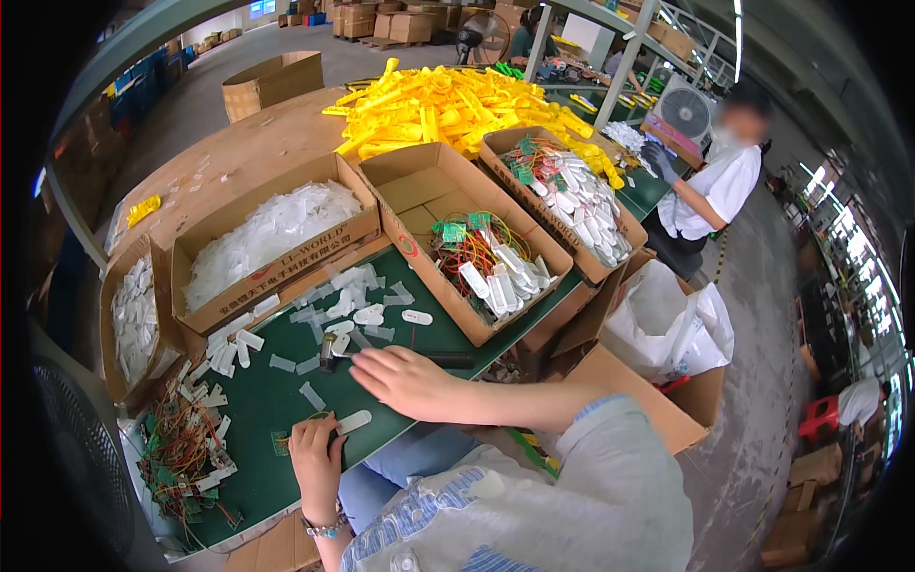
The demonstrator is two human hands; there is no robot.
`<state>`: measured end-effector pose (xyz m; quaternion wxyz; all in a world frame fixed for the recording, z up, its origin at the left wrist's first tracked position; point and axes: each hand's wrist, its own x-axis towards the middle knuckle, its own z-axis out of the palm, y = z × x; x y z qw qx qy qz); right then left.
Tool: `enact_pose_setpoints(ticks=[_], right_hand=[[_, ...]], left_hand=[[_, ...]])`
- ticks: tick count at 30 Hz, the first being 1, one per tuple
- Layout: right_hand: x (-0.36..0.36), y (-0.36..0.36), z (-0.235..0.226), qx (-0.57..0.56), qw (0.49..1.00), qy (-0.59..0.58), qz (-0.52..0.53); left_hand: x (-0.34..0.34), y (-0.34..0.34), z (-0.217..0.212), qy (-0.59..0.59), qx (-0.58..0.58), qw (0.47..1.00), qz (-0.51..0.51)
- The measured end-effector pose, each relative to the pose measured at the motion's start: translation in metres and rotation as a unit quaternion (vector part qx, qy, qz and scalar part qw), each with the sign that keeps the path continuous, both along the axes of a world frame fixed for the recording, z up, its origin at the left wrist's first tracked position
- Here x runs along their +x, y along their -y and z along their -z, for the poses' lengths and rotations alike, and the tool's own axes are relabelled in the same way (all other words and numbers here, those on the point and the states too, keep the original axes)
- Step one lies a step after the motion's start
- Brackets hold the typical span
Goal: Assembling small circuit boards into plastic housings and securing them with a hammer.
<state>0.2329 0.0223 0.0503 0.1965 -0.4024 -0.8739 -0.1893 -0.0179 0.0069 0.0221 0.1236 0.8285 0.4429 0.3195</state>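
Left hand [315,446] curls fingers on a white case [355,421]; right hand [405,383] stretches open-fingered by a hammer [328,354], grip unclear; a bump could dislodge the case.

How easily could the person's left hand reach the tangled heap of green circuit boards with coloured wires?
Probably yes: between the left hand and the heap lies mostly bare green tabletop.

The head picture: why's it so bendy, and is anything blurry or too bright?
Head view, upper left: the fisheye lens curves the metal beam; head view, upper right: the co-worker has a blurred face, and a ceiling lamp glares white.
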Motion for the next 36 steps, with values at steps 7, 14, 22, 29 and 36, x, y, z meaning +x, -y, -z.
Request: enact_pose_setpoints(ticks=[7,14,22,29,36], right_hand=[[0.018,0.018,0.036,-0.121,0.976,-0.157,0.089],[0.034,0.014,0.008,-0.148,0.958,-0.094,0.229],[0.063,0.019,-0.026,-0.45,0.843,-0.245,0.162],[0.065,0.078,-0.015,-0.408,0.857,-0.275,0.154],[0.063,0.102,-0.019,-0.249,0.942,-0.153,0.163]], left_hand=[[-0.002,0.0,-0.004,-0.008,-0.017,1.0,0.007],[-0.002,0.002,-0.008,-0.005,0.009,1.0,-0.01],[0.003,-0.003,-0.006,0.012,-0.012,1.0,-0.008],[-0.001,0.002,-0.002,0.011,-0.011,1.0,-0.018],[-0.001,0.001,-0.004,0.013,-0.009,1.0,-0.017]])
